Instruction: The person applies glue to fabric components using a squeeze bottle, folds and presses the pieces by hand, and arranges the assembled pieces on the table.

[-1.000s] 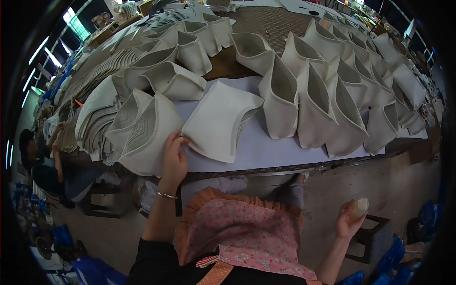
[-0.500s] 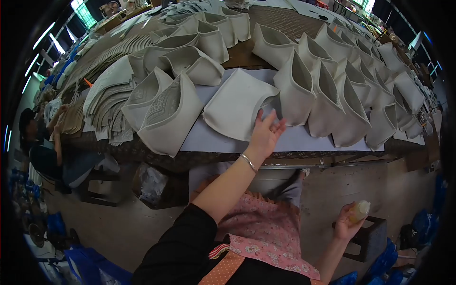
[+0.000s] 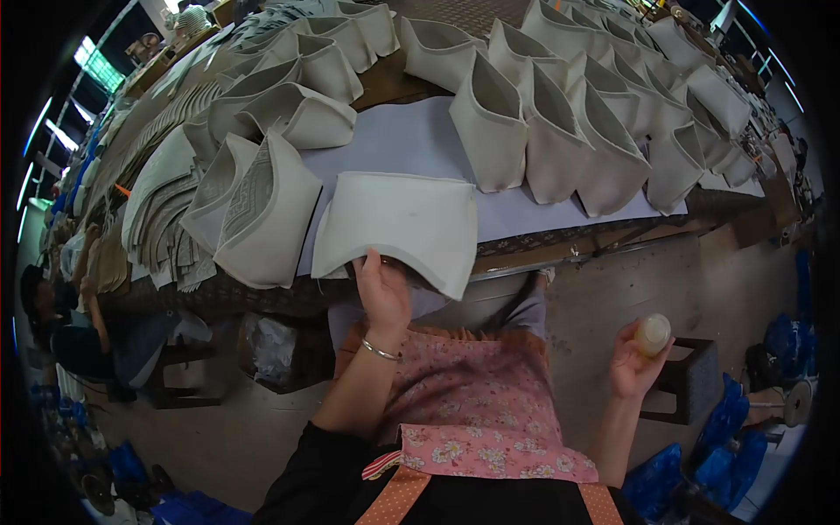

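Observation:
At the table's front edge, my left hand (image 3: 383, 296) grips an off-white fabric pouch (image 3: 404, 214) by its curved open rim. The thumb lies outside, while the other fingers are hidden within the opening, which faces my body. Off to the right, away from the table, my right hand (image 3: 632, 363) is wrapped round a small translucent bottle (image 3: 654, 334) with pale yellowish contents. Just left of the held pouch stands another pouch (image 3: 278, 219) with a patterned lining. Purple-grey sheeting (image 3: 385, 131) lies beneath and behind the held piece.
Rows of similar pouches (image 3: 560, 131) stand along the right and back of the table. Stacked flat fabric pieces (image 3: 162, 210) fan out at the left. Another person (image 3: 70, 324) sits at the far left. A stool (image 3: 691, 381) stands below my right hand.
My left hand has taken hold of the pouch's rim and drawn it towards me, turning its opening to face my body. The bottle stays in my right hand, tipped differently.

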The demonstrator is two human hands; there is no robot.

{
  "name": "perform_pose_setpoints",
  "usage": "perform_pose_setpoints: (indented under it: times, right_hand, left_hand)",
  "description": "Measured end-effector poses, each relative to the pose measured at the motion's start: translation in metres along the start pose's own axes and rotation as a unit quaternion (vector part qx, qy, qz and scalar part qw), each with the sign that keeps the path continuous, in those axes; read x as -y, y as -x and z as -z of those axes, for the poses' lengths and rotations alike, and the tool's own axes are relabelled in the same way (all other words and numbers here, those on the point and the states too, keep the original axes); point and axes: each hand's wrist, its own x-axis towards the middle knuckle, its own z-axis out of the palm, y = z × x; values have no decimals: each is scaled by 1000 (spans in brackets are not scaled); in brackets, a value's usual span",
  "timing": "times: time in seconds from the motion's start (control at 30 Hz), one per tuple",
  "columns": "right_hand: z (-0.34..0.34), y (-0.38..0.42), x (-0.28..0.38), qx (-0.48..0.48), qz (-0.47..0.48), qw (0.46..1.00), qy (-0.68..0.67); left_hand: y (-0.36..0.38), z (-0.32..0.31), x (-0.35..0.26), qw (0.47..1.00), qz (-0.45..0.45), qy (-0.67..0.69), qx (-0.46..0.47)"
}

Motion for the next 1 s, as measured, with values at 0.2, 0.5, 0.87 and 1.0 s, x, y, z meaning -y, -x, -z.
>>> perform_pose_setpoints:
  times: [0.2,0.5,0.87,1.0]
  right_hand:
    - [-21,-4,-28,93,-57,986,126]
    - [-58,0,-67,208,50,896,389]
    - [-85,-43,-110,189,135,830,507]
    - [-91,-54,-113,191,131,820,524]
  left_hand:
    - [-18,-10,-11,927,328,-128,128]
    - [29,-1,-42,881,432,-24,192]
    - [40,-4,-64,883,407,43,231]
    - [41,-13,-67,875,419,86,227]
